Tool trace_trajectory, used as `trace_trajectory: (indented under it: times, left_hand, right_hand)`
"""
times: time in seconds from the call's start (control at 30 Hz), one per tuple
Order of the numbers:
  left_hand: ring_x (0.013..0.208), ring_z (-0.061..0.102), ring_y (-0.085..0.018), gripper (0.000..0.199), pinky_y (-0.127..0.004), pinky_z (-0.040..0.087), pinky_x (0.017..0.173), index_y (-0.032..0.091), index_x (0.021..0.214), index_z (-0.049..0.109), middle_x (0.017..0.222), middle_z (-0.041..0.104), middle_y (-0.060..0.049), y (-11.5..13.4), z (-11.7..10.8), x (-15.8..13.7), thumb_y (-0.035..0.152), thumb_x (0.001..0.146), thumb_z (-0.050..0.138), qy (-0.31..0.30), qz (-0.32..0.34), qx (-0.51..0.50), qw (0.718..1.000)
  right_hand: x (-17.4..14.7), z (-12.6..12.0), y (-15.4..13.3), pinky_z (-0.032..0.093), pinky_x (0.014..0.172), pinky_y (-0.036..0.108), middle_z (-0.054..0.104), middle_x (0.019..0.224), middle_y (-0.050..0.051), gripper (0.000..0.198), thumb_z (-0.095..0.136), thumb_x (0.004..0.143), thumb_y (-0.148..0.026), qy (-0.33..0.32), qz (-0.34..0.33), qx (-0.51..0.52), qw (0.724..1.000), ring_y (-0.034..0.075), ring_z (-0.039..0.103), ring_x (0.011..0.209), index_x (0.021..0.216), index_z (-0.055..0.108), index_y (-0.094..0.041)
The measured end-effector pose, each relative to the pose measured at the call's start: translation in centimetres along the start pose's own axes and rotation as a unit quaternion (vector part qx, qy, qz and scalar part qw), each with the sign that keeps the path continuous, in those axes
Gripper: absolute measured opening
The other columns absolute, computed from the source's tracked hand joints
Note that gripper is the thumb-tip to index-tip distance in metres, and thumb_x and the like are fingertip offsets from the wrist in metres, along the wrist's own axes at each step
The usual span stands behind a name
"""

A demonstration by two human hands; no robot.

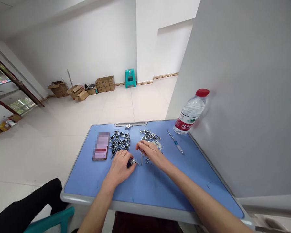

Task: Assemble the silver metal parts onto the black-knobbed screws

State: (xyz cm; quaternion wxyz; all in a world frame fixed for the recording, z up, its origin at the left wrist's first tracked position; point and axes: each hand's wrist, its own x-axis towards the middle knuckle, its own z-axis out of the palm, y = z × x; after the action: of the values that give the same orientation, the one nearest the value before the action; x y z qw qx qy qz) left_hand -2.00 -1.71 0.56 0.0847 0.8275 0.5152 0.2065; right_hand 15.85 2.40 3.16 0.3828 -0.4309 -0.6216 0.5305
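My left hand is closed around a small metal fitting with a dark part, held low over the blue table. My right hand pinches a thin reddish-brown rod that points down, just right of the fitting; its exact kind is too small to make out. Tiny hardware pieces lie below my right hand. Beyond my left hand is a cluster of metal fittings with round black parts. Flat metal plates and slotted metal links lie beyond my right hand, the plates partly hidden by it.
A phone lies at the left of the blue table. One metal piece sits at the far edge. A screwdriver and a water bottle are on the right, by a grey wall. Someone's dark-clothed leg shows at lower left.
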Motion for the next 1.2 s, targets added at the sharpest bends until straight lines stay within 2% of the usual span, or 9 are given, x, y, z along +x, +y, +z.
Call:
trace_trajectory:
  times: [0.1, 0.2, 0.43, 0.57, 0.63, 0.77, 0.87, 1.2]
  left_hand:
    - [0.088, 0.053, -0.020, 0.013, -0.036, 0.043, 0.079, 0.021, 0.085, 0.050, 0.091, 0.059, -0.001, 0.13, -0.11, 0.02, 0.019, 0.082, 0.063, -0.001, -0.002, -0.004, 1.000]
    - [0.087, 0.052, -0.020, 0.012, -0.036, 0.043, 0.079, 0.021, 0.085, 0.050, 0.090, 0.059, -0.001, 0.22, -0.16, 0.06, 0.017, 0.081, 0.060, 0.001, -0.003, -0.007, 1.000]
    - [0.085, 0.053, -0.020, 0.012, -0.036, 0.043, 0.076, 0.022, 0.083, 0.049, 0.089, 0.059, -0.001, -0.01, 0.07, 0.02, 0.015, 0.081, 0.059, 0.010, 0.005, 0.000, 1.000]
    - [0.085, 0.053, -0.020, 0.012, -0.035, 0.044, 0.076, 0.021, 0.084, 0.050, 0.089, 0.059, -0.001, -0.05, 0.11, -0.02, 0.016, 0.081, 0.060, 0.013, 0.004, -0.002, 1.000]
    - [0.086, 0.053, -0.020, 0.013, -0.035, 0.044, 0.076, 0.021, 0.085, 0.050, 0.090, 0.059, -0.001, 0.01, 0.05, 0.00, 0.016, 0.081, 0.061, 0.010, 0.000, -0.007, 1.000]
    - [0.086, 0.053, -0.020, 0.013, -0.035, 0.044, 0.076, 0.021, 0.084, 0.050, 0.089, 0.058, -0.001, 0.09, -0.07, 0.06, 0.015, 0.081, 0.060, 0.006, -0.004, -0.013, 1.000]
    - [0.086, 0.052, -0.020, 0.011, -0.035, 0.044, 0.076, 0.022, 0.083, 0.050, 0.088, 0.058, -0.001, 0.05, -0.07, 0.09, 0.015, 0.081, 0.059, 0.010, -0.002, -0.012, 1.000]
    - [0.084, 0.052, -0.020, 0.012, -0.035, 0.044, 0.075, 0.022, 0.083, 0.050, 0.087, 0.058, -0.001, -0.21, 0.19, 0.12, 0.015, 0.081, 0.060, 0.011, 0.004, -0.013, 1.000]
  right_hand:
    - [-0.07, -0.05, 0.01, 0.034, 0.048, 0.024, 0.041, 0.052, -0.007, 0.035, 0.041, 0.090, -0.051, 0.012, 0.006, 0.004, 1.000, 0.011, 0.043, 0.047, 0.078, 0.055, -0.021]
    - [0.05, -0.24, -0.08, 0.037, 0.047, 0.024, 0.046, 0.047, -0.007, 0.035, 0.042, 0.089, -0.052, 0.009, 0.002, -0.009, 1.000, 0.012, 0.048, 0.043, 0.083, 0.055, -0.020]
    - [-0.09, 0.00, -0.41, 0.049, 0.058, 0.027, 0.058, 0.061, -0.002, 0.026, 0.051, 0.087, -0.044, 0.011, -0.048, -0.043, 0.998, 0.014, 0.058, 0.054, 0.086, 0.060, -0.019]
    - [-0.32, 0.29, -0.34, 0.052, 0.061, 0.028, 0.062, 0.079, 0.003, 0.026, 0.051, 0.087, -0.042, 0.011, -0.087, -0.037, 0.995, 0.014, 0.060, 0.065, 0.092, 0.063, -0.020]
    - [-0.29, 0.25, -0.22, 0.052, 0.060, 0.028, 0.061, 0.080, 0.003, 0.026, 0.051, 0.087, -0.042, 0.017, -0.090, -0.044, 0.995, 0.015, 0.059, 0.065, 0.093, 0.063, -0.020]
    - [-0.10, -0.20, 0.00, 0.047, 0.056, 0.027, 0.055, 0.066, -0.002, 0.025, 0.055, 0.086, -0.042, 0.025, -0.076, -0.073, 0.994, 0.013, 0.055, 0.055, 0.095, 0.063, -0.020]
    - [-0.09, -0.53, -0.08, 0.046, 0.056, 0.027, 0.055, 0.068, -0.003, 0.025, 0.055, 0.087, -0.040, 0.013, -0.077, -0.076, 0.994, 0.012, 0.055, 0.054, 0.098, 0.063, -0.020]
    - [-0.71, 0.15, -0.66, 0.045, 0.066, 0.029, 0.063, 0.083, 0.004, 0.015, 0.047, 0.092, -0.026, -0.015, -0.170, -0.192, 0.966, 0.015, 0.056, 0.072, 0.091, 0.061, -0.020]
